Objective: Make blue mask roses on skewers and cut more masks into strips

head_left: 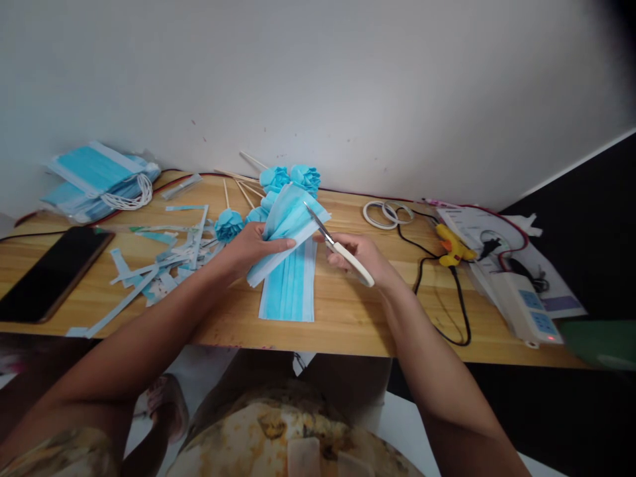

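My left hand (258, 246) pinches a blue face mask (293, 215) with white borders, fanned out and tilted above the table. Scissors (348, 258) with white handles are in my right hand (360, 248); their blades point up and left, against the upper right part of the mask. Whether the blades are parted is hard to make out. Beneath the held mask, another flat pleated blue mask (288, 291) lies on the wooden table. Just behind and to the left are several blue flowers (229, 226) on thin wooden sticks, partly hidden by the mask and my hand.
Cut strips (154, 265) lie scattered left of my hands, near a dark phone (54, 271). A stack of masks (97, 172) sits at the back left. To the right are tape rolls (380, 214), a yellow glue gun (453, 245), its black cable and a power strip (527, 305).
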Demonstrator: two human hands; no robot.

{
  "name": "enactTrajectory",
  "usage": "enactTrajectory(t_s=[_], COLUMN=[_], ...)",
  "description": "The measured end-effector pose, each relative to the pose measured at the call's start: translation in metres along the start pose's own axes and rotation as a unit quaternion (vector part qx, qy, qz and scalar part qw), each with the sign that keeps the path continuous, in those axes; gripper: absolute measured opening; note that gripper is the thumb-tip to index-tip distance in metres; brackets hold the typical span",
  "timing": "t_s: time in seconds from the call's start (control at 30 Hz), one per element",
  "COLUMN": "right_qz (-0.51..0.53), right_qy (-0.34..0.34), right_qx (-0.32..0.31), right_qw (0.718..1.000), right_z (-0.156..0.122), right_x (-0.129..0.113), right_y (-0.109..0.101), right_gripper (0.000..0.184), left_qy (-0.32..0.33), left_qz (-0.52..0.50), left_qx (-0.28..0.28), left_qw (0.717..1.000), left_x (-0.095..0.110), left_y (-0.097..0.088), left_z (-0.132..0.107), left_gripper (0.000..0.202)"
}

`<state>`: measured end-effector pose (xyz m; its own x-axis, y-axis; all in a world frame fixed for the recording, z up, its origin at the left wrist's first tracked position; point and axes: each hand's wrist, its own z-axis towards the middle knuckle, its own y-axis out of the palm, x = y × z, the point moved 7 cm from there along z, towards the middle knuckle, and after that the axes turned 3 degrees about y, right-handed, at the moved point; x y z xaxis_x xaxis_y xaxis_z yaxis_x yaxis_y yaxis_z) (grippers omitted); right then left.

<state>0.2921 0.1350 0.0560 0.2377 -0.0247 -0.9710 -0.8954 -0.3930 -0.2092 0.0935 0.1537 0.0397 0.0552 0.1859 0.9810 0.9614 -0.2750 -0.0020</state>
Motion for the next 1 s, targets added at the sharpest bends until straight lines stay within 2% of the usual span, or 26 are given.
enactTrajectory(t_s=[0.3,0.47,0.57,0.73,0.83,1.0], right_qz=[-0.003,-0.017,-0.052,-0.116,-0.149,-0.215], right_qy=[0.005,-0.032,-0.052,-0.061,-0.043,-0.014], right_qx=[-0.006,-0.054,-0.063,-0.043,-0.021,0.038], right_qw=[1.0,0.998,0.995,0.991,0.988,0.976], right_z=[0.0,0.0,0.0,0.001,0.0,-0.003], right_x=[0.001,0.0,0.003,0.004,0.001,0.009], right_y=[0.0,0.002,-0.003,-0.02,-0.03,-0.054], right_gripper=[0.059,0.063,0.069,0.073,0.071,0.062], left_qy=[-0.004,-0.019,-0.036,-0.036,-0.042,-0.009], left_qz=[-0.032,-0.044,-0.059,-0.09,-0.091,-0.081], left_qx=[-0.009,-0.016,-0.02,-0.019,-0.011,0.044], left_qw=[0.999,0.999,0.997,0.995,0.995,0.996], left_x=[-0.002,-0.003,-0.005,-0.004,-0.003,0.002], left_y=[0.003,0.003,0.003,0.004,0.004,-0.006], left_z=[-0.002,-0.002,-0.001,-0.002,-0.002,0.0], left_gripper=[0.053,0.05,0.046,0.044,0.045,0.049])
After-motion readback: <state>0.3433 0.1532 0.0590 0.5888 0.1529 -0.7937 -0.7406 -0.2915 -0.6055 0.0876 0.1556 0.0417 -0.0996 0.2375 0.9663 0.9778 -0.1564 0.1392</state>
